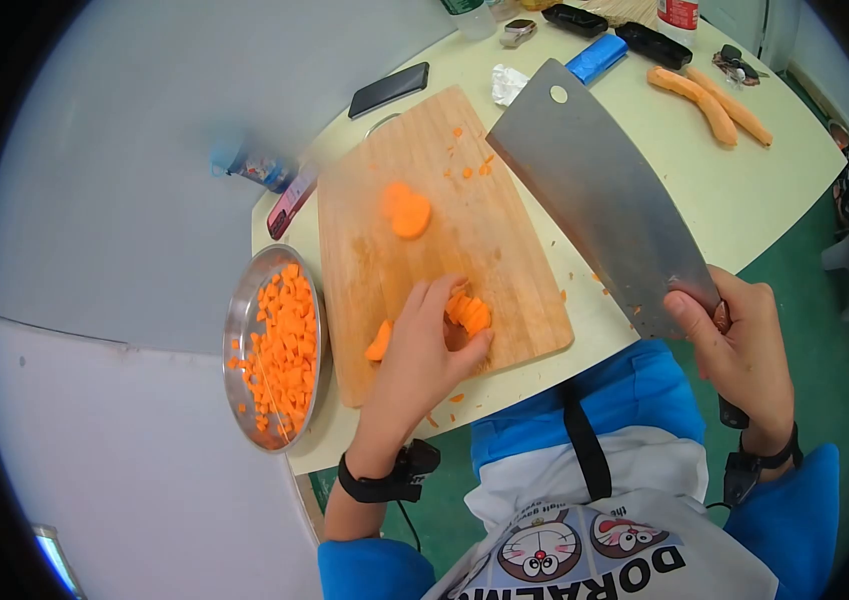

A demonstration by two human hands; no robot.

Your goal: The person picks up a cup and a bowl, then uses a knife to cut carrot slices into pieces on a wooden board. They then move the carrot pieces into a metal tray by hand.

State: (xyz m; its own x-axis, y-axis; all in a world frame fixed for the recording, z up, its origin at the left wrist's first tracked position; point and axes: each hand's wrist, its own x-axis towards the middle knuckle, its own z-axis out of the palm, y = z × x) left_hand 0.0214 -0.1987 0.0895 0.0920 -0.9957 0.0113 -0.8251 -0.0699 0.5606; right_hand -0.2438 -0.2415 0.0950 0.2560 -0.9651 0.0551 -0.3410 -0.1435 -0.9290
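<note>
My right hand (739,345) is wrapped round the handle of a large cleaver (594,190), its broad blade raised over the board's right side, clear of the carrots. On the wooden cutting board (364,270), the fingers and thumb of my left hand (426,335) close around a small bunch of cut carrot pieces (470,312). Another carrot piece (378,341) lies just left of that hand. Farther up the board are thick carrot slices (409,213), slightly blurred, and small scraps near the top. A metal bowl (231,345) beside the board holds many diced carrots (287,350).
Two peeled carrots (709,105) lie at the table's right. Toward the back are a black phone (389,90), a blue packet (597,59), black cases (655,45), a watch (518,32) and bottles. A pink phone (291,203) and a blue cup (254,168) stand near the wall.
</note>
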